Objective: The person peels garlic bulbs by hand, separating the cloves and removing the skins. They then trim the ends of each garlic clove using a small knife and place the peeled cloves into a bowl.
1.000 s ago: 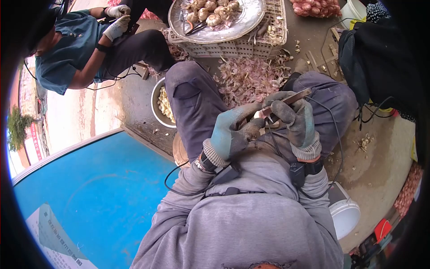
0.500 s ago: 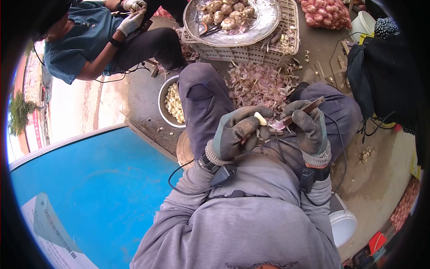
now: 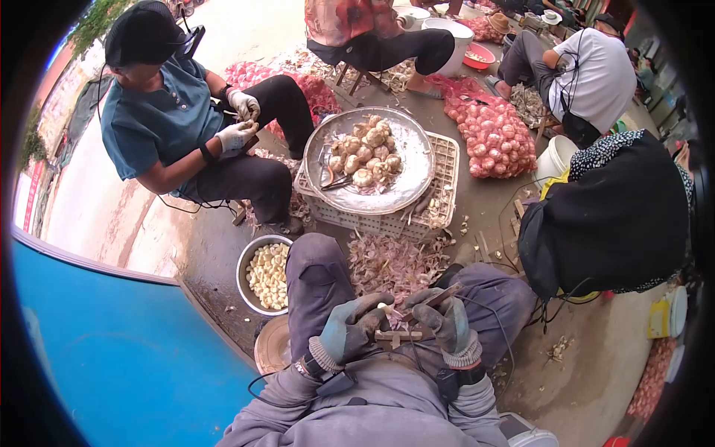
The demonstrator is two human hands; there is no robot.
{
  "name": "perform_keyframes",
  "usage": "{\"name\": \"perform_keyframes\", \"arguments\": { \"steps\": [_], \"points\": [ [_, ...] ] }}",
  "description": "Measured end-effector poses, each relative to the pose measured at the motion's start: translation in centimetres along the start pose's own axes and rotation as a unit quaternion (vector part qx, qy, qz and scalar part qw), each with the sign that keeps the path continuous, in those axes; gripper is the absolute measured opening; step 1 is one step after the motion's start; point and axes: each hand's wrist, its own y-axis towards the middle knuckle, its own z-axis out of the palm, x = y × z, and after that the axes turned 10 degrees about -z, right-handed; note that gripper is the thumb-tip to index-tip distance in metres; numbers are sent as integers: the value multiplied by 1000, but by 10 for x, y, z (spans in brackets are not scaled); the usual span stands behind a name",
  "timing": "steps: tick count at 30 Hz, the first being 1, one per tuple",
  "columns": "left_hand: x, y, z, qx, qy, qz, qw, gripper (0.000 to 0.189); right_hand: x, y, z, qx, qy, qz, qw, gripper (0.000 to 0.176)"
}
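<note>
My left hand (image 3: pixel 350 328), in a dark-palmed work glove, pinches a pale garlic clove (image 3: pixel 383 307) between thumb and fingers above my lap. My right hand (image 3: pixel 447 322), gloved the same way, is closed around a narrow brown knife (image 3: pixel 448 292) that points up and to the right. Between the two hands hangs a bit of purplish garlic skin (image 3: pixel 397 319). Just below them is a small wooden piece (image 3: pixel 398 335). A steel bowl (image 3: pixel 243 287) of peeled cloves (image 3: pixel 268 276) stands beyond my left knee.
Ahead, a round metal tray (image 3: pixel 413 167) with garlic bulbs (image 3: pixel 365 153) and black-handled pliers-like tools rests on a plastic crate (image 3: pixel 447 186). Garlic skins (image 3: pixel 391 264) cover the ground before it. A co-worker (image 3: pixel 160 127) sits left; a net sack (image 3: pixel 491 138) lies behind; black cloth (image 3: pixel 607 223) is right.
The view has tipped upward, bringing more people and sacks into sight. My hands appear lower in the picture, still close together with the clove and knife.
</note>
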Motion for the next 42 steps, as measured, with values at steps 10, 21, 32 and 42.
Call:
{"name": "perform_keyframes", "arguments": {
  "steps": [10, 21, 32, 42],
  "points": [
    [-3, -5, -6, -3, 38, 19, 999, 34, -3, -4, 8, 6, 28, 6, 1000, 36],
    [13, -3, 1, 12, -5, 42, 999, 34, 2, -4, 39, 22, -220, -36, 975, 23],
    [4, -8, -11, 145, 1, -45, 988, 30, 24, 1, 20, 164, -358, -154, 906, 19],
    [5, -17, -23, 92, 97, 15, 991, 31, 19, 3, 29, 92, -63, 38, 993, 28]
  ]
}}
